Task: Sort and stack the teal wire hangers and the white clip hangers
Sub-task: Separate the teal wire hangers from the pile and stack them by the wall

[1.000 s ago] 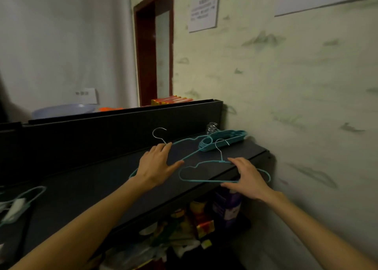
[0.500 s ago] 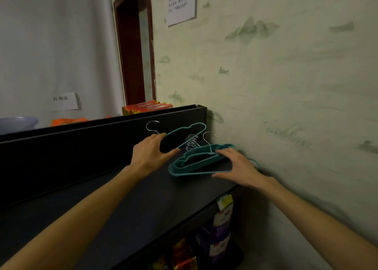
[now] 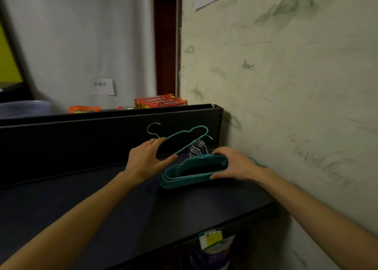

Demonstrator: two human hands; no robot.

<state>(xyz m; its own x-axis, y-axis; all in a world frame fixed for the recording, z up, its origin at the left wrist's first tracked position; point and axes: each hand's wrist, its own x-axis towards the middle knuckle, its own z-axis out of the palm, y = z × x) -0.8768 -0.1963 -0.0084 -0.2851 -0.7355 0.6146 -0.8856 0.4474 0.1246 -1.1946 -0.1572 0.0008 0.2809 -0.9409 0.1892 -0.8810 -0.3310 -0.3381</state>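
A single teal hanger (image 3: 185, 139) is held tilted up by the left hand (image 3: 146, 160), now lifted off the table (image 3: 102, 208) since a second ago. Just right, the teal pile (image 3: 184, 176) has been topped up and is clamped by the right hand (image 3: 235, 165), so stacking is seemingly advancing.

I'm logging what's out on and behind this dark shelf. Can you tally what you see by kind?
Loose teal wire hanger, held by the left hand: 1
Stack of teal wire hangers, under the right hand, number within unclear: 1
Red snack packs: 1 pile
Orange packet: 1
White clip hangers: 0
Total: 4
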